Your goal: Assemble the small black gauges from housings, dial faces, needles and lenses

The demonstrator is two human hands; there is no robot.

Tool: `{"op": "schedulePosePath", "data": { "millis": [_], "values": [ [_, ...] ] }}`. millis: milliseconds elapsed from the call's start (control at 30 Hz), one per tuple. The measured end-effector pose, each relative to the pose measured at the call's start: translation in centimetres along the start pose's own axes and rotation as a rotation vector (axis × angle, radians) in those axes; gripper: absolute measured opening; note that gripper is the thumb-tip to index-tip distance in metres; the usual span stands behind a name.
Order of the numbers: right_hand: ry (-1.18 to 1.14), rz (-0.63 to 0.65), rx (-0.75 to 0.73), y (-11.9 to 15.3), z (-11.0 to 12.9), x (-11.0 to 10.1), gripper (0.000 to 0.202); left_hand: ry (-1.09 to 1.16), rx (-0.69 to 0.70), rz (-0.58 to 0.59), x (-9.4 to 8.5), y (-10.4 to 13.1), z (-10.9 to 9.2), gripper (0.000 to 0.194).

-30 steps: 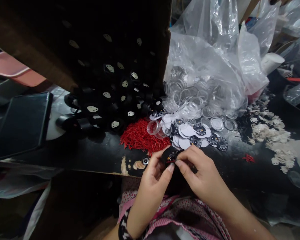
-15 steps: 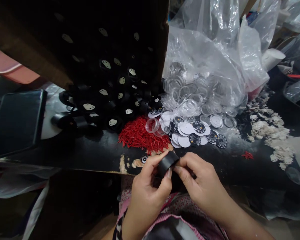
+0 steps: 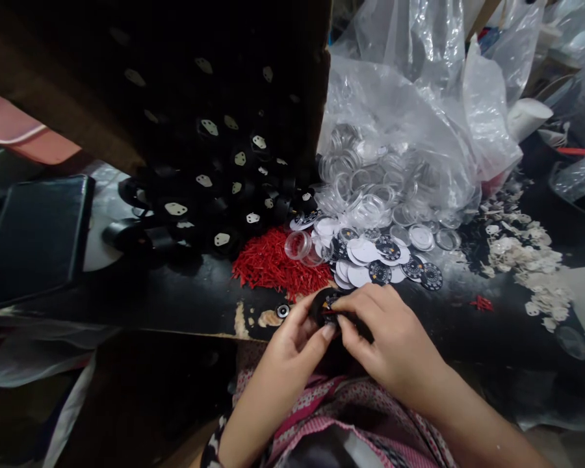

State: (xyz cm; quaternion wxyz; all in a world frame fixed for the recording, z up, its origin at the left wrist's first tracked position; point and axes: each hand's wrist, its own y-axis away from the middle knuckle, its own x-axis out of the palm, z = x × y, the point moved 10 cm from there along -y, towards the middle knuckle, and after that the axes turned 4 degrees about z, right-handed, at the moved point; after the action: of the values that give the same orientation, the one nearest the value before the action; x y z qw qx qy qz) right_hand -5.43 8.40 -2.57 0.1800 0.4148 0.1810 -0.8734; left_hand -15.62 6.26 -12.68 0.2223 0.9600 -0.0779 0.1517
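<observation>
My left hand (image 3: 297, 348) is wrapped round a round black housing (image 3: 320, 308) at the table's front edge. The housing's open face is turned up and shows a dark dial with orange and red bits inside. My right hand (image 3: 387, 328) has its thumb and forefinger pinched at that face; what they hold, if anything, is too small to make out. Just beyond my hands lie a heap of red pointers (image 3: 285, 263), printed black dials (image 3: 380, 272) and white discs (image 3: 359, 276). A small ringed part (image 3: 283, 311) sits left of the housing.
A large box (image 3: 326, 84) with many black housings opens at the left back. Clear rings (image 3: 370, 201) spill from a plastic bag (image 3: 394, 91). Small white parts (image 3: 521, 253) are heaped at right. A dark tablet-like object (image 3: 34, 237) stands at far left.
The black housing has turned so that its open face shows, where its side wall showed before. My right hand has moved left and up, over that face.
</observation>
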Motion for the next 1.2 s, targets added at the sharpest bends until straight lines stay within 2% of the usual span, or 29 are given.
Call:
{"op": "schedulePosePath", "data": {
  "millis": [100, 167, 233, 333, 400, 467, 567, 633, 733, 800, 900, 1000, 1100, 1200],
  "values": [
    [0.175, 0.034, -0.104, -0.5, 0.9, 0.9, 0.015, -0.054, -0.002, -0.041, -0.6, 0.1, 0.0, 0.047],
    [0.229, 0.045, -0.134, -0.8, 1.4, 1.4, 0.018, -0.007, -0.008, -0.066, -0.7, 0.3, 0.3, 0.046],
    [0.221, 0.019, -0.110, -1.1, 1.6, 1.3, 0.019, 0.142, -0.046, -0.094, -0.7, 0.5, 1.2, 0.047],
    [0.144, 0.018, 0.013, -2.0, 1.1, 1.0, 0.013, 0.302, -0.059, -0.166, -1.5, 0.8, 2.2, 0.048],
    [0.069, 0.113, 0.041, -3.0, 0.8, 1.8, 0.011, 0.271, -0.001, -0.180, -2.3, 0.7, 1.8, 0.044],
    [0.056, 0.177, 0.000, -4.6, 0.8, 2.5, 0.008, 0.239, 0.059, -0.202, -3.5, 0.6, 1.2, 0.040],
    [0.300, 0.117, -0.082, -7.4, 0.4, 2.7, 0.019, 0.304, 0.123, -0.280, -5.2, 0.6, 0.3, 0.037],
    [0.464, 0.093, -0.120, -8.9, -0.2, 3.1, 0.022, 0.347, 0.131, -0.291, -5.4, 0.5, 0.0, 0.036],
    [0.403, 0.077, -0.153, -9.8, -1.1, 2.9, 0.016, 0.377, 0.128, -0.254, -5.1, 0.2, -0.2, 0.031],
    [0.210, -0.006, -0.127, -9.5, -1.7, 1.2, 0.016, 0.405, 0.120, -0.226, -4.8, 0.0, -0.2, 0.029],
    [-0.103, -0.130, -0.012, -7.6, -2.7, -1.3, 0.018, 0.445, 0.099, -0.174, -4.0, -0.3, -0.3, 0.027],
    [-0.279, -0.046, 0.039, -5.2, -1.9, -0.4, 0.024, 0.472, 0.079, -0.076, -2.5, -0.8, -0.6, 0.028],
    [-0.242, -0.001, 0.029, -3.3, -0.5, 0.7, 0.031, 0.416, 0.078, -0.021, -1.3, -1.3, -0.7, 0.029],
    [-0.186, 0.007, 0.050, -2.7, -0.4, 1.0, 0.031, 0.273, 0.096, -0.022, -1.1, -1.5, -0.5, 0.035]
  ]
}}
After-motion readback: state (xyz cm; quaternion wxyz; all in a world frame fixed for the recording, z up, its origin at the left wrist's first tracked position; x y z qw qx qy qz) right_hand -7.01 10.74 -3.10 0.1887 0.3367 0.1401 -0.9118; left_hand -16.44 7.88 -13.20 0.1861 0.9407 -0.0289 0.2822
